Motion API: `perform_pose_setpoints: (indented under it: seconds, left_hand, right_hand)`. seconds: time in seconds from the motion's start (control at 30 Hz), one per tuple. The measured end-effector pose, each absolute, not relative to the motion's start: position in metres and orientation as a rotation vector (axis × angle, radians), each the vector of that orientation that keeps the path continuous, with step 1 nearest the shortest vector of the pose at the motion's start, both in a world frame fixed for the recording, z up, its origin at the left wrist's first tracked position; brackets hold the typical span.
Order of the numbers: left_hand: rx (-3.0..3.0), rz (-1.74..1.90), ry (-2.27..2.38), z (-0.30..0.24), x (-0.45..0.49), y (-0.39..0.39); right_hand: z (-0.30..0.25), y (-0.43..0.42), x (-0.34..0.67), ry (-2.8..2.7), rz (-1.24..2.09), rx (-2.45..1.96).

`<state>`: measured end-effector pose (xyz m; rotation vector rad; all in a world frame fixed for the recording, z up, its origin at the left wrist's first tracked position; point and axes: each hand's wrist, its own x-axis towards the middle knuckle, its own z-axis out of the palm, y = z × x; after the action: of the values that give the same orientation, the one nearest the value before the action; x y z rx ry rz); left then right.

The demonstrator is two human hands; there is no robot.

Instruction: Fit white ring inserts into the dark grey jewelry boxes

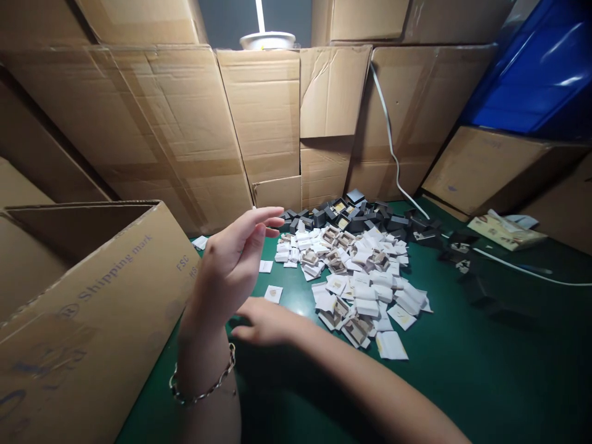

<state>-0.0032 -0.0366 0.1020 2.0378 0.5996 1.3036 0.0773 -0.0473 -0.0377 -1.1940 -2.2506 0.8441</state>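
Note:
My left hand (234, 259), with a chain bracelet (203, 394) on its wrist, is raised above the table beside the open carton. Its fingers stretch to the right with the thumb near them, and I see nothing held. Lower down, my right hand (266, 320) reaches left behind my left wrist. Its thumb and a finger are apart; the fingertips are partly hidden. Near the hands lie a flat white square card (273, 294) and a smaller white piece (265, 266). To the right spreads a pile of small white boxes and cards (365, 290), some showing brown inserts.
Small black boxes (370, 216) are heaped behind the white pile. An open cardboard carton (115, 296) stands at left on the green table (462, 370). Stacked cartons (259, 111) wall the back. A white cable (391, 135) runs down at right, near a tissue packet (504, 231).

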Motion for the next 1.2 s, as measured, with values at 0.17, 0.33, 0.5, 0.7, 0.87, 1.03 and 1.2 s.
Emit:
perform_pose_setpoints:
  seconds: [0.17, 0.33, 0.5, 0.7, 0.87, 1.03, 1.2]
  left_hand:
    - [1.74, 1.241, 0.58, 0.081, 0.023, -0.003]
    - [1.621, 1.144, 1.111, 0.013, 0.085, 0.069]
    - [1.839, 0.884, 1.331, -0.035, 0.135, 0.12]
    - [2.071, 0.577, 1.511, -0.046, 0.162, 0.146]
    - [2.159, 0.531, 1.555, -0.045, 0.167, 0.158]
    - [2.18, 0.653, 1.517, -0.034, 0.164, 0.156]
    - [2.073, 0.812, 1.53, -0.008, 0.148, 0.141]
  right_hand:
    - [0.015, -0.063, 0.168, -2.058, 0.871, -1.725]
    - [0.062, -0.096, 0.246, -1.701, 0.496, -2.245]
    - [0.084, -0.129, 0.278, -1.408, 0.438, -2.379]
    - [0.094, -0.146, 0.286, -1.325, 0.52, -2.251]
    - [0.095, -0.15, 0.294, -1.278, 0.527, -2.213]
    - [0.096, -0.151, 0.292, -1.295, 0.522, -2.197]
    - [0.095, -0.153, 0.287, -1.345, 0.52, -2.152]
